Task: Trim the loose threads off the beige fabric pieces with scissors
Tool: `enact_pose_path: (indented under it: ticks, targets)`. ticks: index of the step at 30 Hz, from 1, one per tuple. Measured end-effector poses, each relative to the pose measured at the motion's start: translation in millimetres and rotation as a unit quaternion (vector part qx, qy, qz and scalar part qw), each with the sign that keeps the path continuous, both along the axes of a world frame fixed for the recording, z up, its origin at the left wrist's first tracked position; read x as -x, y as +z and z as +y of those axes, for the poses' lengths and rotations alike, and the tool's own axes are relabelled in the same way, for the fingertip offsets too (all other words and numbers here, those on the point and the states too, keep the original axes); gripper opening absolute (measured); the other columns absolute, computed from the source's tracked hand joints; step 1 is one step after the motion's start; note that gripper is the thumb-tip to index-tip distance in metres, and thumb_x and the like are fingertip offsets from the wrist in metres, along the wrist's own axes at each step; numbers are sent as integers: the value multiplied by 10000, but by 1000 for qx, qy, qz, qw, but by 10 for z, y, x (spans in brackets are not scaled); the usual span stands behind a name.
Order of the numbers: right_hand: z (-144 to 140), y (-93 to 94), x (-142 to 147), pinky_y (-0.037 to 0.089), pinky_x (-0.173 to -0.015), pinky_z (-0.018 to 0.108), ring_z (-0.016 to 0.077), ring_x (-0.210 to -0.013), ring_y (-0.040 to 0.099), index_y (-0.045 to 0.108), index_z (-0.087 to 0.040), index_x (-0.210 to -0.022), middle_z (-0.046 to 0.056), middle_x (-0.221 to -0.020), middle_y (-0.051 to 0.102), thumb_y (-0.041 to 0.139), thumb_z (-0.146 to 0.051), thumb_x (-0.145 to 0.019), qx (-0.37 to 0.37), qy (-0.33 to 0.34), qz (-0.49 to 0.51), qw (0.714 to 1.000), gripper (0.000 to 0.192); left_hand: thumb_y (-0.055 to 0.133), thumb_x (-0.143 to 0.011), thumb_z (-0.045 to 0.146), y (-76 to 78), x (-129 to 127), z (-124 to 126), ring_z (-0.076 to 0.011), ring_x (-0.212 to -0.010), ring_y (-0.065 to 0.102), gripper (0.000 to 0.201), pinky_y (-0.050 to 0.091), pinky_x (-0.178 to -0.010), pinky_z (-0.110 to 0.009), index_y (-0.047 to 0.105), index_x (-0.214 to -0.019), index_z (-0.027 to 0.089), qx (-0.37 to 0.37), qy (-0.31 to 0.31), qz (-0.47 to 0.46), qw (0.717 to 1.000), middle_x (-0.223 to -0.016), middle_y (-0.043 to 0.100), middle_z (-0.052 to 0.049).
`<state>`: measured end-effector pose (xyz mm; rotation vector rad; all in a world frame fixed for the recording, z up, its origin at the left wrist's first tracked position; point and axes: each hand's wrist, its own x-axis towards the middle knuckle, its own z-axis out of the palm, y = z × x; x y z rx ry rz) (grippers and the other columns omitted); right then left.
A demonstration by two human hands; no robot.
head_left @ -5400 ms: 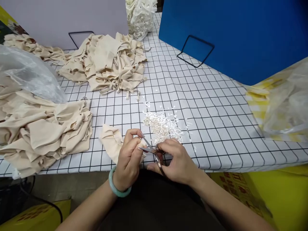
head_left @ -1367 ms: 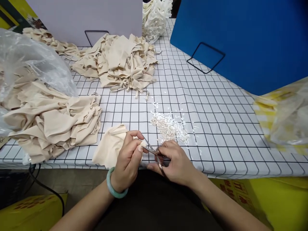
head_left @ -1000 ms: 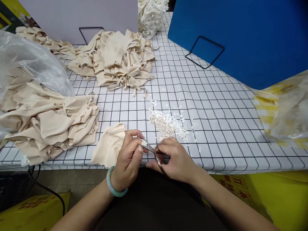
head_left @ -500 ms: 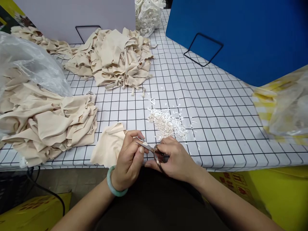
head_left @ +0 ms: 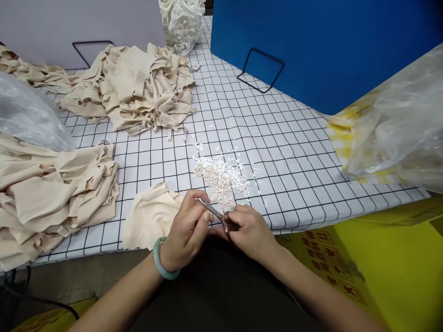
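Note:
My right hand [head_left: 252, 232] is closed around the handles of a pair of scissors [head_left: 216, 212], whose blades lie together and point left toward my other hand. My left hand [head_left: 188, 233], with a green bangle at the wrist, is pinched on the edge of a beige fabric piece [head_left: 148, 216]. That piece spreads flat on the table edge to the left of the hand, and its gripped part is hidden by the fingers. Just beyond both hands lies a heap of small white and beige clippings [head_left: 221, 179].
Beige cloth is heaped at the left [head_left: 65, 184] and back left [head_left: 138, 87] on the checked tablecloth [head_left: 284, 152]. A blue board [head_left: 311, 41] with a wire stand is at the back right. Clear plastic bags [head_left: 391, 129] lie at the right and left.
The scissor blades have closed from a spread position. The white bit seen between them no longer shows. The view has turned to the right; both hands stay close together.

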<state>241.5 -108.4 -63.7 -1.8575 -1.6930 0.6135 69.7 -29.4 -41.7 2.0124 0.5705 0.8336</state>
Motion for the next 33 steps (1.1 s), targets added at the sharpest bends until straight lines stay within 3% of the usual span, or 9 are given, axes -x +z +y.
enact_pose_path:
  ticks: [5, 8, 10, 13, 17, 22, 26, 29, 33]
  targets:
    - [59, 184, -336, 459, -607, 332, 231, -686, 603, 593, -221, -730, 50, -705, 634, 671, -720, -759, 45, -76, -74, 993, 505, 407, -1001, 136, 103, 196, 83, -215, -1078, 533, 224, 487, -855, -315, 535, -825, 185, 6, 19, 72, 997, -948, 544, -83]
    - [207, 340, -367, 522, -771, 468, 361, -1010, 626, 592, -235, -1041, 117, -1053, 683, 723, -690, -711, 46, -75, -61, 994, 577, 583, -951, 287, 135, 602, 125, -287, -1210, 515, 141, 459, -1007, -432, 543, -865, 182, -71, 150, 179, 970, -1173, 555, -132]
    - [303, 378, -149, 533, -847, 493, 367, -1140, 599, 544, -254, -1157, 122, -1238, 636, 752, -586, -732, 66, -28, 23, 997, 578, 705, -856, 394, 91, 886, 73, -367, -1298, 459, 334, 400, -1079, -545, 573, -1070, 174, -102, 230, 259, 933, -1349, 497, -171]
    - [368, 298, 421, 552, -849, 406, 287, -1090, 639, 511, -261, -1200, 86, -1241, 631, 764, -308, -743, 100, 102, 171, 975, 524, 634, -880, 310, -16, 1131, -95, -331, -1197, 549, 400, 480, -1002, -506, 546, -1252, 195, -36, 200, 295, 934, -1272, 577, -150]
    - [546, 179, 934, 506, -684, 282, 178, -777, 620, 543, -215, -887, 12, -852, 630, 572, -49, -729, 55, 193, 229, 953, 231, 488, -892, 112, 45, 1081, -84, -175, -838, 614, 143, 529, -768, -293, 601, -860, 194, 91, 144, 199, 965, -899, 631, -44]
    - [1577, 855, 862, 464, -577, 268, 154, -650, 540, 530, -226, -821, -13, -742, 587, 613, -227, -818, -57, 151, 274, 948, 83, 521, -908, 152, 822, 816, 935, -150, -721, 580, 98, 507, -651, -275, 609, -871, 172, 0, 214, 69, 974, -811, 612, -22]
    - [2706, 1498, 642, 486, -689, 318, 186, -744, 597, 543, -225, -858, 22, -850, 650, 635, -229, -792, -161, 17, 191, 968, 113, 480, -945, 112, 1253, 543, 1923, -190, -973, 636, 245, 561, -835, -355, 600, -1157, 135, -118, 355, 37, 927, -1161, 608, -132]
    - [3068, 1391, 466, 456, -754, 374, 238, -846, 590, 520, -222, -887, 76, -944, 647, 684, -291, -775, -164, -61, 159, 972, 210, 494, -937, 107, 953, 476, 1994, -227, -1126, 603, 341, 542, -951, -411, 565, -1269, 135, -121, 358, 86, 922, -1282, 566, -163]
    - [2772, 682, 513, 429, -678, 339, 220, -740, 567, 518, -233, -765, 21, -769, 614, 743, -485, -716, -74, -20, 130, 989, 341, 682, -805, 147, 315, 746, 1530, -335, -1317, 486, 412, 404, -1118, -556, 617, -1210, 182, -118, 355, 185, 909, -1346, 576, -133]
